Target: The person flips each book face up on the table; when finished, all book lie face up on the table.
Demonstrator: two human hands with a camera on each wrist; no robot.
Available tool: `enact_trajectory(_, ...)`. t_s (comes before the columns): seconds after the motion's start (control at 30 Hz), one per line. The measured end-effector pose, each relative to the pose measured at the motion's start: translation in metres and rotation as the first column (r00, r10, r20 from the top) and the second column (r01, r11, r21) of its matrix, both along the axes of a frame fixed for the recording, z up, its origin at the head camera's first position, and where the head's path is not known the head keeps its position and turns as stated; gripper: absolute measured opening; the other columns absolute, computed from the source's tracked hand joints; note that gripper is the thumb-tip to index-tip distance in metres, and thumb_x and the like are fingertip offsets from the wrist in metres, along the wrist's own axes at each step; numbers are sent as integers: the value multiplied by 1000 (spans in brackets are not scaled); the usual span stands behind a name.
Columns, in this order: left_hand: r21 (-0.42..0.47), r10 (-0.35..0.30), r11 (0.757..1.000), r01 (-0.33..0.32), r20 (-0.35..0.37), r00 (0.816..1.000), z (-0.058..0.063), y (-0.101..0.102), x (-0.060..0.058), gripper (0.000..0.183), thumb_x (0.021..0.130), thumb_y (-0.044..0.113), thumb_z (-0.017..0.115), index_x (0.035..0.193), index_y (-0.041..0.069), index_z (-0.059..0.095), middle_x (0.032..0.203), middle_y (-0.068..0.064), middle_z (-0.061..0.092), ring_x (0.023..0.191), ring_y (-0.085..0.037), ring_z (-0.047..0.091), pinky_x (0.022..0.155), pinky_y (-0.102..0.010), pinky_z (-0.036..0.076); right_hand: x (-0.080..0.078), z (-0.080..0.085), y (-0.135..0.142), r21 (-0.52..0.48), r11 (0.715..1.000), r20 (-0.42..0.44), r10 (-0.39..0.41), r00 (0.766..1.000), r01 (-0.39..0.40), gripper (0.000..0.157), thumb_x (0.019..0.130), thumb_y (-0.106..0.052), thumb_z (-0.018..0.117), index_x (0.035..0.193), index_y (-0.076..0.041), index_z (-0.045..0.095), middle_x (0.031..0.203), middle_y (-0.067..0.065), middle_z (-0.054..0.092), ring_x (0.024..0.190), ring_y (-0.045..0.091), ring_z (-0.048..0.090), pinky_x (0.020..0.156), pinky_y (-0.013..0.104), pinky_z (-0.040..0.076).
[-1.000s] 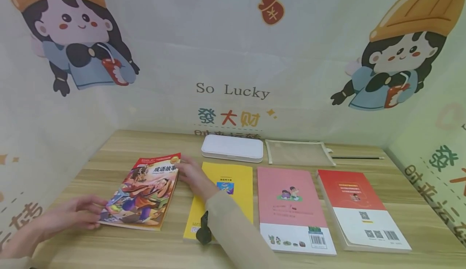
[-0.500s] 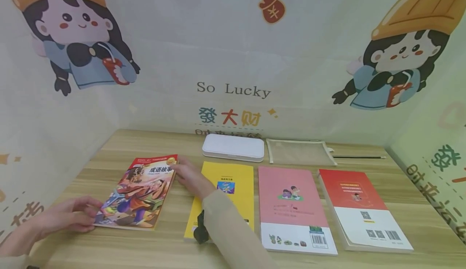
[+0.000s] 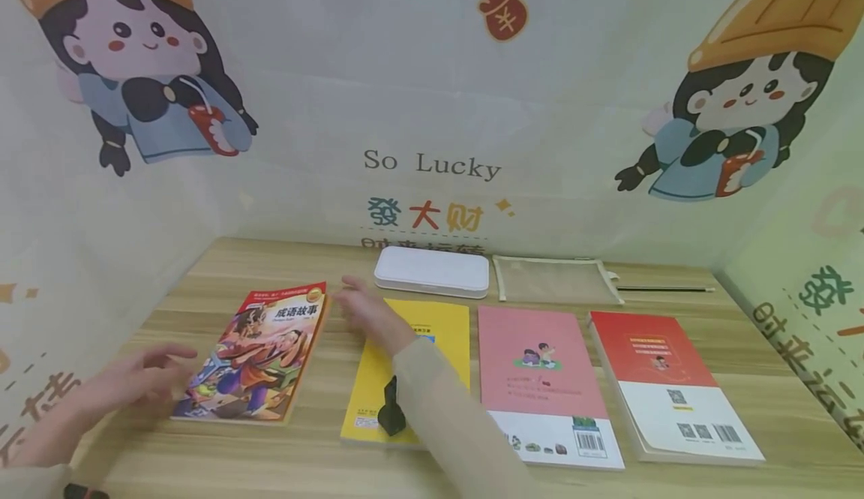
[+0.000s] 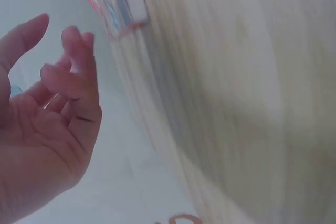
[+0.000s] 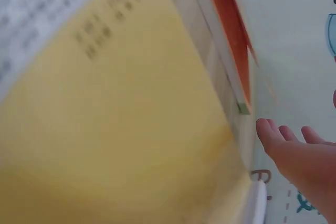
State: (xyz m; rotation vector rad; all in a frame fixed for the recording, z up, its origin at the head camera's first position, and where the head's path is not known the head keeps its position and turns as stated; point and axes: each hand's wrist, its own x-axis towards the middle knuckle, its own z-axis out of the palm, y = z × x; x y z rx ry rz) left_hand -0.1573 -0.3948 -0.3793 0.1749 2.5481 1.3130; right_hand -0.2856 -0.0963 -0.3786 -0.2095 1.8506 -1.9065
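Note:
An illustrated book with a red top band lies flat on the left of the wooden table. My left hand hovers just off its lower left edge, fingers loosely bent around nothing; the left wrist view shows the same hand apart from the book. On the other side, my right hand is raised between that book and a yellow book, partly covering the yellow one. In the right wrist view the right hand has extended fingers and holds nothing. The yellow book fills much of that view.
A pink book and a red-and-white book lie to the right in the row. Behind stand a white case, a mesh pouch and a thin dark stick. A printed cloth encloses the table.
Both hands have come off the illustrated book, after it shifted slightly left. The left hand has lifted a little; the right hand has moved away to the right.

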Motion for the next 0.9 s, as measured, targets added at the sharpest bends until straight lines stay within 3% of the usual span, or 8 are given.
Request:
enact_trajectory(0.1,-70,56,995,-64,-106,993,7,15,-3,47,92,23,46,125,-8,35,97,-16,55,72,-21,55,49,-30,43,-2,12,10,52,999,-80,-9,997,13,49,87,-16,52,132,-7,37,126,13,43,114,28,40,95,41,34)
enact_trajectory(0.23,-76,77,993,-91,-171,982,16,37,-8,47,92,26,48,125,-6,38,102,-19,55,72,-23,56,46,-31,45,-2,26,23,129,992,-175,12,984,11,44,87,-16,52,129,-7,42,124,10,46,111,25,44,93,39,37)
enact_trajectory(0.4,-3,11,1000,-12,-228,974,20,62,-11,39,91,19,50,121,-5,43,106,-24,51,77,-28,57,45,-34,46,-1,34,36,205,979,-234,64,970,-15,41,87,-15,53,126,-9,45,125,8,46,112,21,44,90,36,40)
enact_trajectory(0.5,20,-15,1000,20,-221,975,21,75,-13,37,90,19,51,120,-3,45,105,-23,51,81,-30,57,50,-34,47,2,35,46,246,968,-248,107,963,-44,41,88,-15,53,127,-9,45,127,9,44,114,21,42,89,35,40)
enact_trajectory(0.77,45,-87,994,98,-187,978,18,109,-20,34,89,18,53,115,-4,48,99,-20,53,81,-31,58,60,-37,51,6,26,76,323,942,-259,179,949,-89,39,89,-18,51,127,-9,44,128,9,43,115,20,41,89,34,41)
enact_trajectory(0.9,74,-152,983,170,-207,966,12,122,-21,32,89,14,54,113,-6,49,98,-20,54,77,-26,59,58,-34,51,7,19,92,319,944,-266,177,947,-87,38,90,-19,50,126,-8,45,121,6,48,110,20,45,88,33,41)
